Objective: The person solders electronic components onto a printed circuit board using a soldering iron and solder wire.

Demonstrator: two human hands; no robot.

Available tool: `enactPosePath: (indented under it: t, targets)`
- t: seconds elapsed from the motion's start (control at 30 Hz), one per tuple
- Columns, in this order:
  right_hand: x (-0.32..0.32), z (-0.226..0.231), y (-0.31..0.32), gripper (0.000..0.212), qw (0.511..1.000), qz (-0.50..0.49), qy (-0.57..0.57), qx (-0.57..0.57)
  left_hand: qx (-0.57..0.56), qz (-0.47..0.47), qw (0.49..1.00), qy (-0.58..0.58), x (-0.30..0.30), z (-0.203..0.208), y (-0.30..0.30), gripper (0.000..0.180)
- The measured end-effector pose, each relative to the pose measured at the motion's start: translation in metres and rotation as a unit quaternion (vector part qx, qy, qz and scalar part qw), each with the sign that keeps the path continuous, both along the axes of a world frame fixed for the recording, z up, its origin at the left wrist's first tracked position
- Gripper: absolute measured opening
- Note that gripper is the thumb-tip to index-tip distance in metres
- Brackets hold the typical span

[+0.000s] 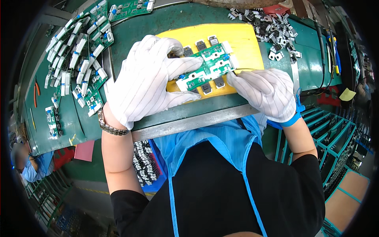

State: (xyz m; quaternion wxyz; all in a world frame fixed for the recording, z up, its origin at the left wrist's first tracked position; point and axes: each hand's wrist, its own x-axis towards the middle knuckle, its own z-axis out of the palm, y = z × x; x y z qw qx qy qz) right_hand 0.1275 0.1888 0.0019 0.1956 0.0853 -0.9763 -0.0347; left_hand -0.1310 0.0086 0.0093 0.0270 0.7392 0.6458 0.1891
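A green circuit board [207, 63] with white blocks at its ends lies on a yellow pad [246, 47]. Black flat components with metal tabs [206, 87] stick out from both its long sides. My left hand [148, 81], in a white striped glove, grips the board's left end between thumb and fingers. Gloved likewise, my right hand [262, 91] has its fingertips pinched together by the board's lower right corner. A small dark bit shows at those fingertips; whatever they hold is mostly hidden.
Many similar boards [79, 51] are heaped at the left, with one more board [52, 122] apart. Loose black components [272, 29] are piled at the back right. A metal edge [193, 124] borders the bench before me. Below sits a blue bin [158, 183]; another person [33, 168] is far left.
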Motion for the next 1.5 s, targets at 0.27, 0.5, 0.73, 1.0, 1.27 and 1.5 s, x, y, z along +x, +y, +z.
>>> enactPosePath:
  t: [0.27,0.5,0.73,1.0,1.27,1.5]
  targets:
    - [0.001,-0.005,-0.001,0.051,0.999,-0.014,0.006,-0.052,-0.003,0.004,1.000,0.014,0.002,0.002,-0.001,0.059]
    - [-0.002,-0.007,-0.008,0.043,0.991,-0.054,0.007,-0.119,-0.001,0.005,1.000,0.014,0.000,0.000,0.001,0.059]
    - [-0.002,0.003,-0.020,0.035,0.983,-0.084,0.002,-0.166,0.006,0.002,1.000,0.005,0.000,0.002,0.000,0.060]
    - [0.009,-0.006,-0.019,0.034,0.979,-0.101,0.077,-0.158,0.048,-0.011,0.999,-0.005,0.004,0.002,0.007,0.059]
    - [0.047,0.012,0.065,0.052,0.495,-0.170,0.328,-0.787,-0.034,0.020,0.999,-0.010,-0.002,0.004,-0.003,0.066]
    - [0.100,-0.036,0.187,0.056,0.013,0.176,0.249,-0.952,0.081,0.058,0.988,-0.118,-0.017,0.011,-0.007,0.080]
